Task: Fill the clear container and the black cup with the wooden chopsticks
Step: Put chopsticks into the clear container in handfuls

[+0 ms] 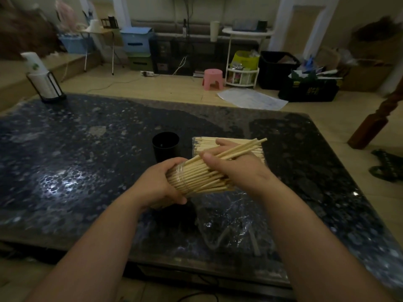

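Observation:
My left hand [160,184] grips the clear container [185,179], tilted on its side above the dark marble table [87,153] and packed with wooden chopsticks [202,177]. My right hand [235,162] holds a small bunch of chopsticks [244,149] with their near ends at the container's mouth and their far ends pointing up and right. The black cup [166,146] stands upright just behind my hands, and no chopsticks show in it. A flat pack of chopsticks [205,143] lies behind my right hand, partly hidden by it.
A crumpled clear plastic wrapper [231,223] lies on the table under my right forearm. A black-framed holder with a white roll [44,81] stands at the far left corner. Beyond the table are a pink stool [213,79], bins and shelves.

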The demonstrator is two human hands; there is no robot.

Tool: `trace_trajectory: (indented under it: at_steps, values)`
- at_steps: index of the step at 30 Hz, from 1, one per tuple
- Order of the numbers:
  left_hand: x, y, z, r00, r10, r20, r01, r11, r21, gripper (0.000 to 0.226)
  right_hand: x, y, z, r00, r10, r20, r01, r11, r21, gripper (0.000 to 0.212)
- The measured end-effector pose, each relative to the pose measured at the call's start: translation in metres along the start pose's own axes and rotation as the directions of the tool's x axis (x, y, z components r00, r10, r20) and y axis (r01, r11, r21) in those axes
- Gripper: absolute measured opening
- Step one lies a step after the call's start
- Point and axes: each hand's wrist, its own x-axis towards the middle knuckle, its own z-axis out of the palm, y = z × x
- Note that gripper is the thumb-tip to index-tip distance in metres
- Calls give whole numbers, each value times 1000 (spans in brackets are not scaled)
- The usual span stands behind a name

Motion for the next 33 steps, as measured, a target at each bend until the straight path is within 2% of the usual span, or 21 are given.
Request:
trace_trajectory:
  at_steps: [2,4,5,7,8,9,10,12,13,15,16,19,20,22,23,25,28,31,33]
  values:
    - [1,0,-1,1000,-5,-12,5,1000,0,85,-1,-2,2,998,-65,-21,66,995,71,34]
    - [2,0,-2,1000,-1,-20,1,1000,0,85,-2,-6,8,979,-66,-194,118,955,273,27]
    - [2,0,-2,1000,1,-16,-1,1000,-2,84,-3,-9,11,950,-38,-311,142,937,319,18]
    - [2,-1,-2,1000,5,-15,-6,1000,-6,84,0,-9,15,849,-27,-527,228,919,322,27]
    - [2,-1,-2,1000,4,-13,-4,1000,-7,85,1,-7,16,813,-50,-581,269,916,297,32]
    - [2,-1,-2,1000,-1,-9,1,1000,-9,86,0,-8,18,806,-74,-587,267,931,250,33]
    - [2,-2,-2,1000,-2,-3,2,1000,-6,88,2,-7,19,835,-107,-540,232,958,170,31]
    - [2,-2,-1,1000,9,2,-9,1000,9,86,5,-1,21,929,-109,-354,127,992,27,22]
    - [2,-1,-1,1000,16,4,-16,1000,13,84,6,2,22,953,-91,-290,97,995,8,25]
    - [3,-2,-1,1000,16,6,-16,1000,5,83,8,4,19,953,-87,-292,105,994,44,34]
    - [4,-3,-1,1000,12,6,-12,1000,0,84,9,4,17,943,-93,-319,118,991,62,31]
    - [5,-4,-2,1000,5,10,-5,1000,10,88,11,3,13,915,-134,-380,111,990,-82,33]
    - [4,-4,-2,1000,3,6,-3,1000,9,87,11,2,13,926,-167,-340,115,979,-167,36]
    - [4,-3,-1,1000,2,-11,-2,1000,-6,83,11,3,16,960,-227,-161,171,937,-305,40]
    - [4,-2,-1,1000,-1,-19,1,1000,-15,82,8,2,19,968,-234,-87,194,924,-329,41]
    - [3,-2,0,1000,-4,-29,3,1000,-31,81,6,2,18,972,-232,-29,204,902,-381,44]
    - [3,-3,-1,999,-20,-33,18,998,-55,83,6,5,15,970,-241,-37,213,911,-354,47]
    - [5,-8,-2,996,-64,-66,55,990,-127,91,7,12,13,937,-263,-231,236,962,-140,38]
    - [6,-10,-3,988,-113,-109,88,974,-209,92,8,17,12,900,-237,-365,223,972,-81,26]
